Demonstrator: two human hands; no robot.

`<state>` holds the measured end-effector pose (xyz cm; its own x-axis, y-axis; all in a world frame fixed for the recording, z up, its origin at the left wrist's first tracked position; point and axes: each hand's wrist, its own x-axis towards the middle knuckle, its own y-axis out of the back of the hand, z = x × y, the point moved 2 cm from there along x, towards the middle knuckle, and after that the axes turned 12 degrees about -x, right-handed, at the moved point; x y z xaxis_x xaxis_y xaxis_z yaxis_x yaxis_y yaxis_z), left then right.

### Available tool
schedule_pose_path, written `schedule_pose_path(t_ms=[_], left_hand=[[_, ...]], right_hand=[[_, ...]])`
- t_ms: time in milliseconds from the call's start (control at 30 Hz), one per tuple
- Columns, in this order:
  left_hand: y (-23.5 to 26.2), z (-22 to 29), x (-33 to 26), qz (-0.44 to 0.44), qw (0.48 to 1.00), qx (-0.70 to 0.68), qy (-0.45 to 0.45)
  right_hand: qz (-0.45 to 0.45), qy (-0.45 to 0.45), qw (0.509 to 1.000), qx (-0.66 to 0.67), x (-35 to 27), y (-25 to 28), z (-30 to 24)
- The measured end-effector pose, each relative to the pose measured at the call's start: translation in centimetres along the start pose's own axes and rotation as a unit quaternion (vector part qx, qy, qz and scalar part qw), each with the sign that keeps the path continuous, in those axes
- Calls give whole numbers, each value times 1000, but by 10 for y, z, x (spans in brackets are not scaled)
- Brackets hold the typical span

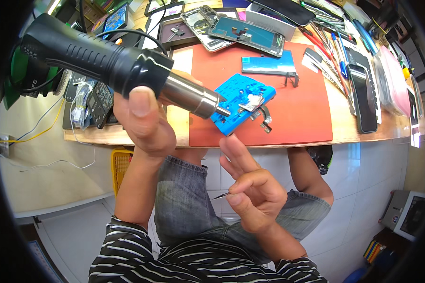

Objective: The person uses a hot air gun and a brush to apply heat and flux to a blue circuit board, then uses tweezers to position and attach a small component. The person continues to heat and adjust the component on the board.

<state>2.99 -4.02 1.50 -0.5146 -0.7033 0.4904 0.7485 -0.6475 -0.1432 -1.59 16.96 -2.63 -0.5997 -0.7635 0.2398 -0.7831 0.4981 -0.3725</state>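
Observation:
My left hand [144, 125] is wrapped round a black hot air gun [113, 66], its thumb over the body below the metal nozzle. The nozzle's narrow tip points at a blue repair holder [229, 123], close above its left part. A small pale silvery part with a dark flex cable [265, 118] sits at the holder's right side, the cable hanging over its edge. Below, my right hand [257, 198] pinches a thin, dark, pointed tool [220, 195] between thumb and index finger; most of the tool is hidden. Its other fingertips reach the holder's near corner.
An orange-red mat [302, 113] lies under the holder. Behind are a flat blue phone part [269, 62], opened phones [245, 35] and a tray [174, 30]. Tweezers and pens [333, 52] and a dark phone [363, 101] lie right. A black cable [141, 32] loops behind the gun.

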Motion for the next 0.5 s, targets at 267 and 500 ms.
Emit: schedule_pose_path(t_ms=[267,500], left_hand=[[20,-11,5,-44,989,135,-33],[22,-17,6,-5,991,133,-31]], right_hand=[[-1,1,1000,-13,5,-6,5],[-2,3,1000,-8,7,-9,6]])
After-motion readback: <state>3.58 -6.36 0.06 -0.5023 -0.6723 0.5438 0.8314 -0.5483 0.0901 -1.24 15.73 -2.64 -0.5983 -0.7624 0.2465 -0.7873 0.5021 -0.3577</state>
